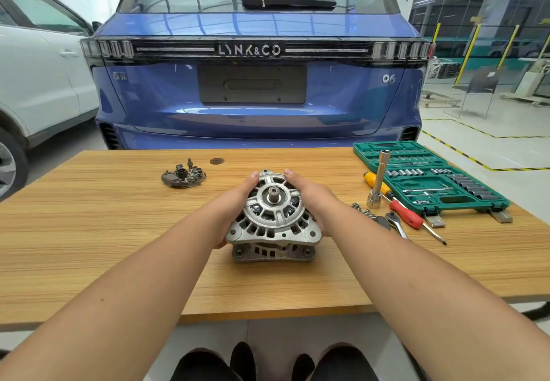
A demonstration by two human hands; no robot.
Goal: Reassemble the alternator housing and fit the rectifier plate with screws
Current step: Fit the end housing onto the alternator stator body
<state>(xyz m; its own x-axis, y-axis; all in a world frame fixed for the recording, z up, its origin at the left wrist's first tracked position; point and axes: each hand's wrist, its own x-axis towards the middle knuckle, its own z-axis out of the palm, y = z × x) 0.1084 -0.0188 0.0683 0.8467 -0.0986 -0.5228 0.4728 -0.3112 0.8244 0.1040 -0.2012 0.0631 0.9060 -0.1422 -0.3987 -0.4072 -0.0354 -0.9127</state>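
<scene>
From the head camera, a round silver metal alternator housing [273,216] with many slots sits in the middle of a long wooden table [119,231]. A short shaft sticks up from its top. The top half sits a bit tilted over the bottom half.

The left hand [238,202] wraps around the left side of the housing. Its fingers curl over the far rim and hold it. The right hand [309,199] does the same on the right side, with its fingers bent over the far edge. Both hands grip the top half.

The dark curved rectifier plate [183,175] with small metal bits on it lies farther back on the table, to the left of the housing and well apart from it. A small dark round disc [217,160] lies just behind it.

To the right, a green plastic socket case [428,178] lies open, full of shiny sockets. A tall silver socket tube [378,179] stands in front of it. A yellow handled screwdriver [375,182] and a red handled screwdriver [406,214] lie near it. A silver ratchet [395,222] lies beside them. A small pile of screws [361,209] sits next to the ratchet, near the right arm.

Behind the table is the back of a blue car [256,88]. A white car [38,76] is on the left.
</scene>
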